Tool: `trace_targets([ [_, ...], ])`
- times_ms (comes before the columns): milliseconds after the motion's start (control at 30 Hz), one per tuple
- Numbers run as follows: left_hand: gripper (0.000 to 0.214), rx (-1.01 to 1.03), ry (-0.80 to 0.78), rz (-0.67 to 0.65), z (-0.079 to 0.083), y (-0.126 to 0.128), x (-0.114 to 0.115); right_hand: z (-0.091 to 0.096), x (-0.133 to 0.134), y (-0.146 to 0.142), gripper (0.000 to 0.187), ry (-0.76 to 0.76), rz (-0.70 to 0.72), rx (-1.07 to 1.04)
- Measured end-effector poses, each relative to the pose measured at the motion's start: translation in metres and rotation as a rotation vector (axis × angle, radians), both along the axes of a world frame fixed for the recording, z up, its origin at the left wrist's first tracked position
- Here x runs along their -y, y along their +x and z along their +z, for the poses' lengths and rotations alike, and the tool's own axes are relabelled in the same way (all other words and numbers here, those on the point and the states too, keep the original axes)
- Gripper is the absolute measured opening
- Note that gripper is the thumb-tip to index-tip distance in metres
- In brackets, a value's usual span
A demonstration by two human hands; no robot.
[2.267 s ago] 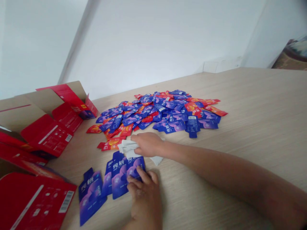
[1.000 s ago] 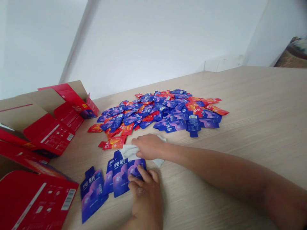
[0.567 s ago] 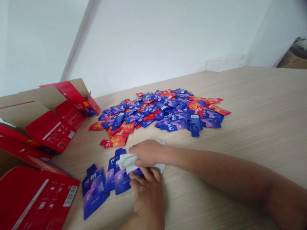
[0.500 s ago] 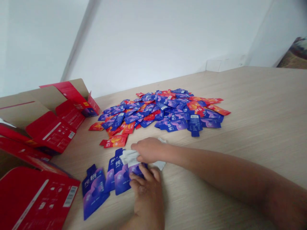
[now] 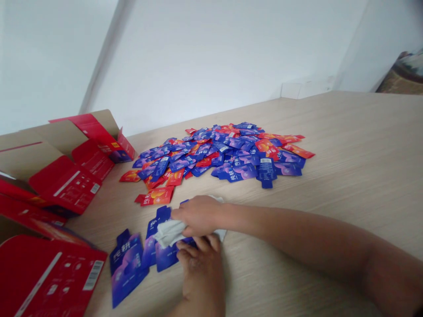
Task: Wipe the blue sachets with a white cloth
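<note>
My right hand (image 5: 197,214) is closed around a crumpled white cloth (image 5: 167,232) and presses it onto a blue sachet (image 5: 164,254) lying on the wooden table (image 5: 346,167). My left hand (image 5: 201,268) lies just below, its fingertips holding the sachet's near edge down. Other blue sachets overlap it on the left, and one more blue sachet (image 5: 125,266) lies apart further left. A big heap of blue and red-orange sachets (image 5: 220,152) is spread behind the hands.
Opened red and brown cardboard cartons (image 5: 62,171) stand at the left, with a red carton flap (image 5: 49,277) at the bottom left corner. A white wall runs behind the table. A patterned object (image 5: 405,75) shows at the far right.
My right hand has rubbed the cloth back and forth over the sachet, ending lower and more to the left. My left hand has stayed pressed on the sachet.
</note>
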State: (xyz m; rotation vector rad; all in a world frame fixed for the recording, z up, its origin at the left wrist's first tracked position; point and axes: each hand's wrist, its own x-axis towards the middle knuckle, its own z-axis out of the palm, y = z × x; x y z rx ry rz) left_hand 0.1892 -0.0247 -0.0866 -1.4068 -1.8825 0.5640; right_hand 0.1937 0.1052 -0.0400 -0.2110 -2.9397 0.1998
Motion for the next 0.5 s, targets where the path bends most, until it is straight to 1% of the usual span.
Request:
trace_targets([
  [100,0.03,0.023,0.001,-0.026,0.001,-0.001,0.001,-0.006,-0.006,-0.001,0.035,-0.042,-0.04,0.058],
  [200,0.032,0.016,-0.007,-0.071,0.001,-0.004,0.002,-0.009,-0.017,0.0,0.037,-0.03,-0.125,0.058],
  [267,0.032,0.0,-0.013,-0.088,0.001,-0.005,0.003,-0.007,-0.025,0.002,0.037,0.006,-0.191,0.041],
  [367,0.031,-0.001,-0.021,-0.077,0.002,-0.005,0.002,0.001,-0.028,0.006,0.036,0.058,-0.258,-0.025],
  [433,0.032,0.009,-0.029,-0.068,0.002,-0.004,0.001,0.008,-0.024,0.007,0.037,0.093,-0.238,-0.085],
  [500,0.033,0.022,-0.036,-0.064,0.004,-0.002,0.001,0.012,-0.016,0.007,0.038,0.139,-0.164,-0.124],
])
